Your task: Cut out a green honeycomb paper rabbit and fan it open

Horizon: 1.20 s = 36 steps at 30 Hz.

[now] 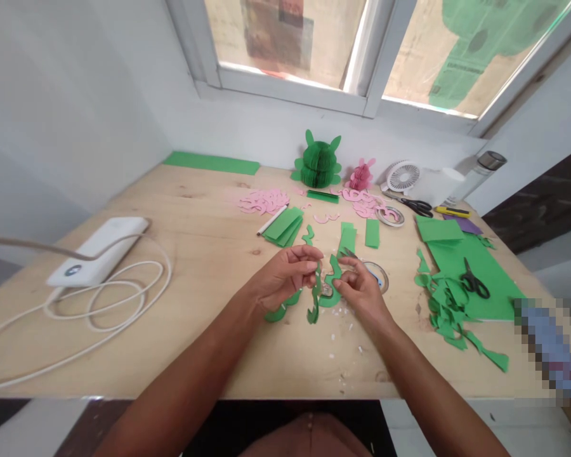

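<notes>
While my left hand (289,274) pinches wavy green strip (315,296), can't tell right hand's (362,293) grip. Strip looks light, bendy; hold edges softly.

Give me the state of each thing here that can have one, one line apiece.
Left hand: pinching a wavy green strip
Right hand: at another wavy green piece, grip unclear
Green paper figure: standing, fanned open
Pink paper figure: standing, fanned open
Fan: upright, running unclear
Bottle: capped
White cable: loosely coiled
Yellow cutter: lying flat
Green scraps: loosely heaped
</notes>
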Each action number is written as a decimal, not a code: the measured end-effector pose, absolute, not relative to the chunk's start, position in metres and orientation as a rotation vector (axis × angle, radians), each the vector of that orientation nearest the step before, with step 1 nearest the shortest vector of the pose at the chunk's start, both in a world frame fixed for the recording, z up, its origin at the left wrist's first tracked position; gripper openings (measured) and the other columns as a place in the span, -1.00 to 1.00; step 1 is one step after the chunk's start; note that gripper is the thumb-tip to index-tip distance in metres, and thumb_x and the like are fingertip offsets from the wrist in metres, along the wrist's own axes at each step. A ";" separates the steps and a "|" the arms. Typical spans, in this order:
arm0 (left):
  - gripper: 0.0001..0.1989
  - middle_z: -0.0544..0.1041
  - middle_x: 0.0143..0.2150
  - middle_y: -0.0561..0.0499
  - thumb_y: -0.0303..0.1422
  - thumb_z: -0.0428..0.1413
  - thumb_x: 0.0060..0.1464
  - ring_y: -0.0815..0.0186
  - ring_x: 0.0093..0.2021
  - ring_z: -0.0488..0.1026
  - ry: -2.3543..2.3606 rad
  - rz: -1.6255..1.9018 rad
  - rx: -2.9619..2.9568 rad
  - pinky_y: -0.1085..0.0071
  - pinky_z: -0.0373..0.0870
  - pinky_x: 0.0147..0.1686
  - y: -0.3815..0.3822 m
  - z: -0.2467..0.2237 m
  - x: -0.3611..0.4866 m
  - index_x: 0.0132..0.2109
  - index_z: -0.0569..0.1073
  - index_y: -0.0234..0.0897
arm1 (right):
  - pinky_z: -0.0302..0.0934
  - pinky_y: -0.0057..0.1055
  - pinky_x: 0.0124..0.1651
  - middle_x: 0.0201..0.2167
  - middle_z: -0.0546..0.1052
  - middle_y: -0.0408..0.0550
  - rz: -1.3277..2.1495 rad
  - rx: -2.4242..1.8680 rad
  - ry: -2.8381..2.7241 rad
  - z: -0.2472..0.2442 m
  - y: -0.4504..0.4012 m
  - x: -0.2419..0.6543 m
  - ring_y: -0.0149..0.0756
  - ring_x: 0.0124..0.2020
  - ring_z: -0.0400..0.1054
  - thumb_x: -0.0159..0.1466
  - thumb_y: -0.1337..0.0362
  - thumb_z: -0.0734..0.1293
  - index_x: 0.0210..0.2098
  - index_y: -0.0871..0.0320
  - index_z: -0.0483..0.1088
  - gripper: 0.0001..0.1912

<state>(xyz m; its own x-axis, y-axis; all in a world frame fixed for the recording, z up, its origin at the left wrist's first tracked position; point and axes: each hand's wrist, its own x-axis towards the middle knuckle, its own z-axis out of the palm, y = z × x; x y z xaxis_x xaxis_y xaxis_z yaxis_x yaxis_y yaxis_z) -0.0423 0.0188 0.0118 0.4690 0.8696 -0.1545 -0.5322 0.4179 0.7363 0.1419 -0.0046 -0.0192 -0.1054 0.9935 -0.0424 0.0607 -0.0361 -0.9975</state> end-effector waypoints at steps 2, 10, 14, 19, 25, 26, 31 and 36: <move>-0.79 0.46 -0.52 0.09 -0.48 0.31 -0.22 0.52 -0.58 0.39 0.566 0.944 0.664 0.62 0.35 -0.56 0.019 0.011 -0.041 -0.34 0.51 -0.35 | 0.02 -0.50 -0.52 -0.62 0.26 -0.33 1.200 -1.225 -1.390 -0.016 -0.007 0.142 -0.44 -0.62 0.13 0.11 0.22 0.35 0.05 0.07 0.14 -0.46; -0.81 0.44 -0.57 0.10 -0.50 0.29 -0.19 0.51 -0.59 0.39 0.629 0.981 0.643 0.61 0.31 -0.56 0.018 0.011 -0.037 -0.34 0.48 -0.37 | 0.15 -0.41 -0.31 -0.43 0.42 -0.11 0.978 -1.107 -1.900 -0.014 -0.010 0.145 -0.32 -0.40 0.29 0.25 0.27 0.22 -0.26 0.12 0.41 -0.85; -0.80 0.42 -0.59 0.10 -0.48 0.29 -0.20 0.49 -0.59 0.38 0.674 0.992 0.646 0.60 0.27 -0.58 0.017 0.010 -0.036 -0.35 0.47 -0.37 | 0.13 -0.42 -0.28 -0.41 0.43 -0.10 1.020 -1.078 -1.880 -0.012 -0.010 0.144 -0.31 -0.35 0.29 0.28 0.23 0.19 -0.33 0.14 0.40 -0.81; -0.79 0.42 -0.62 0.10 -0.45 0.29 -0.22 0.46 -0.59 0.39 0.748 1.021 0.678 0.57 0.23 -0.58 0.017 0.005 -0.030 -0.36 0.46 -0.36 | 0.04 -0.44 -0.41 -0.57 0.23 -0.18 1.023 -1.092 -1.872 -0.007 -0.012 0.143 -0.38 -0.48 0.15 0.32 0.12 0.13 -0.53 0.16 0.25 -0.64; -0.78 0.44 -0.64 0.09 -0.46 0.28 -0.23 0.44 -0.61 0.38 0.815 1.090 0.718 0.54 0.24 -0.56 0.013 0.002 -0.023 -0.35 0.45 -0.36 | 0.06 -0.45 -0.41 -0.56 0.29 -0.16 0.975 -1.163 -1.871 -0.008 -0.013 0.140 -0.37 -0.47 0.18 0.24 0.17 0.23 -0.53 0.17 0.29 -0.73; -0.79 0.44 -0.64 0.09 -0.45 0.27 -0.23 0.44 -0.61 0.38 0.829 1.097 0.731 0.53 0.25 -0.56 0.012 0.003 -0.022 -0.35 0.45 -0.36 | 0.06 -0.45 -0.42 -0.57 0.28 -0.16 0.977 -1.176 -1.849 -0.009 -0.012 0.140 -0.37 -0.47 0.17 0.23 0.18 0.23 -0.55 0.17 0.29 -0.73; -0.80 0.46 -0.59 0.06 -0.41 0.24 -0.20 0.43 -0.60 0.37 0.920 1.163 0.774 0.52 0.23 -0.58 0.013 0.006 -0.020 -0.33 0.47 -0.37 | 0.05 -0.47 -0.45 -0.59 0.26 -0.17 1.094 -1.179 -1.703 -0.012 -0.009 0.143 -0.39 -0.51 0.15 0.21 0.15 0.24 -0.57 0.16 0.30 -0.71; -0.74 0.49 -0.49 0.02 -0.39 0.25 -0.24 0.44 -0.56 0.38 1.013 1.130 0.732 0.54 0.20 -0.60 0.015 0.001 -0.019 -0.30 0.46 -0.36 | 0.01 -0.46 -0.47 -0.61 0.20 -0.21 1.156 -1.147 -1.539 -0.016 -0.007 0.148 -0.41 -0.54 0.10 0.19 0.13 0.27 -0.59 0.15 0.28 -0.70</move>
<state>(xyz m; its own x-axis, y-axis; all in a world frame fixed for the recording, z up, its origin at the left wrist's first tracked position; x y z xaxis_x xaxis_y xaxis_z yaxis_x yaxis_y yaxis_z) -0.0188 0.0147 0.0010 0.0966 0.9572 -0.2727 -0.3753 0.2888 0.8808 0.1479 -0.0069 -0.0164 -0.1957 0.9744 0.1103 0.1656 0.1437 -0.9757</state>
